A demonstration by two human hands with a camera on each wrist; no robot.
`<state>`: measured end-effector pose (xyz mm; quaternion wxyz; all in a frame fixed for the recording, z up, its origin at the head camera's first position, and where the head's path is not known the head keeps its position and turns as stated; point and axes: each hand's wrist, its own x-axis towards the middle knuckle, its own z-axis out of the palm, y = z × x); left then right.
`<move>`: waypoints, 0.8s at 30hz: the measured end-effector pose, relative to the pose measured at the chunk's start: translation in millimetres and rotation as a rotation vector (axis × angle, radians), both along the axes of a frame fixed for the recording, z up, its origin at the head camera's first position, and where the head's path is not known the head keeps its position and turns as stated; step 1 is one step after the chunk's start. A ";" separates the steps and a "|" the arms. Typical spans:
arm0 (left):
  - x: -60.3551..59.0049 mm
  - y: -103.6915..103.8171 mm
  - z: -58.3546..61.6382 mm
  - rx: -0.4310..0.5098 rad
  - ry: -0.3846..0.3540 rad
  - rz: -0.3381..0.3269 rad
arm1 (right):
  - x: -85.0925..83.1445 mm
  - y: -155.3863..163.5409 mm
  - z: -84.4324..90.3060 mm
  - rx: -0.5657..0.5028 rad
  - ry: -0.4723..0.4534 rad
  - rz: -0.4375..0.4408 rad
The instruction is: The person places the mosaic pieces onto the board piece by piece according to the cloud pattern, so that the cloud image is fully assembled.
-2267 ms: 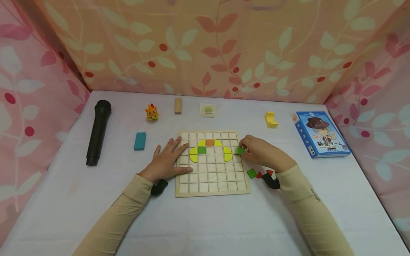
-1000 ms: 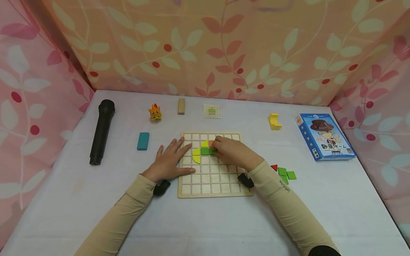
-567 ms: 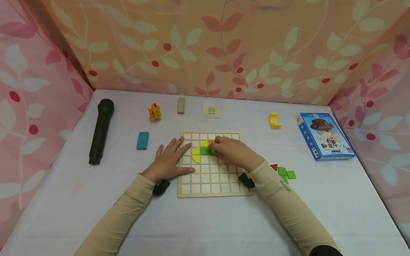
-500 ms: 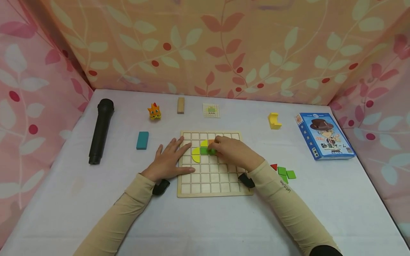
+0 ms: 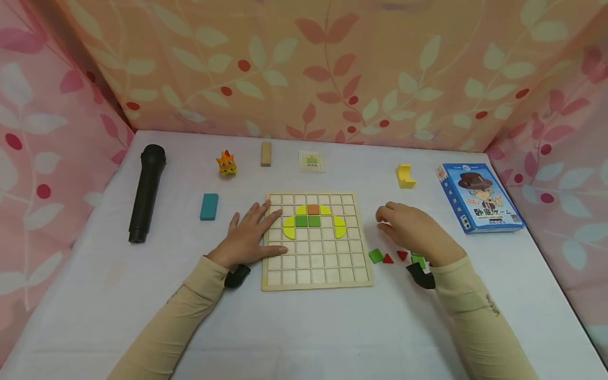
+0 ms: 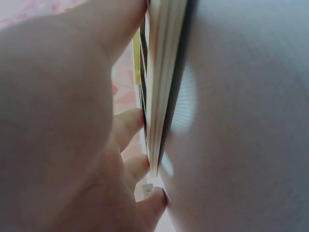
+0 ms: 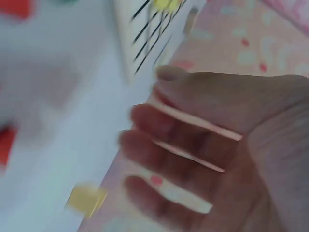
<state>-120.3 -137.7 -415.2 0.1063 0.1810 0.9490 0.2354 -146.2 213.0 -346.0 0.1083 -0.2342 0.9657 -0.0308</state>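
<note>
A wooden grid board [image 5: 315,277] lies on the white table, with yellow quarter-round tiles [image 5: 339,227], an orange square tile [image 5: 313,209] and two green square tiles [image 5: 307,221] set in its upper cells. My left hand [image 5: 247,237] rests spread over the board's left edge, thumb and fingers straight; the left wrist view shows the board's layered edge [image 6: 161,87] beside the fingers. To the right of the board, my right hand [image 5: 408,227] hovers with relaxed, slightly bent fingers and holds nothing. Below it lie green tiles [image 5: 376,256] and red triangle tiles [image 5: 402,255], some partly hidden by the wrist.
Behind the board are a small pattern card [image 5: 311,161], a wooden block [image 5: 266,154] and an orange figurine [image 5: 226,163]. A teal block [image 5: 209,206] and a black microphone [image 5: 148,192] stand left. A yellow piece [image 5: 405,176] and a blue box [image 5: 480,198] lie right.
My right hand has let go of a green square tile, which lies beside the other green one on the board, and has moved right, off the board. The left hand stays put.
</note>
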 end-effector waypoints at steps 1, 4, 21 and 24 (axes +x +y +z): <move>-0.1 -0.3 1.4 0.001 -0.002 0.003 | 2.2 8.3 0.8 0.012 -0.030 -0.034; 0.3 -1.2 3.8 0.004 0.005 0.006 | 9.8 30.1 0.2 0.023 -0.118 -0.121; -0.7 -1.4 0.8 -0.008 -0.006 0.002 | 22.8 77.5 -29.6 -0.076 -0.146 -0.204; -1.0 -1.2 -0.4 -0.002 -0.009 -0.001 | 20.5 78.0 -33.5 -0.086 -0.122 -0.204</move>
